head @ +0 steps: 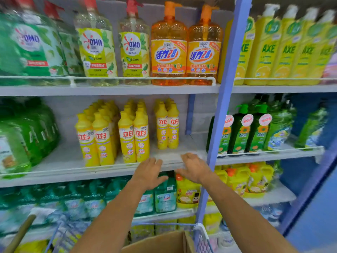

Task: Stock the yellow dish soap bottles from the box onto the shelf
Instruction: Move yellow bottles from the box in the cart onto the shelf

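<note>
Both hands, left (148, 173) and right (195, 168), hover flat and empty at the shelf (54, 177) near edge; bare room lies right of the bottles (127, 132); box (158, 242) below.

Reaching forward and up with both bare forearms (113, 212), close together and nearly parallel. Holding nothing in the left hand (149, 173): palm down, fingers (156, 162) relaxed and lightly bent. Same with the right hand (196, 168), just beside it, thumb turned inward.
</note>
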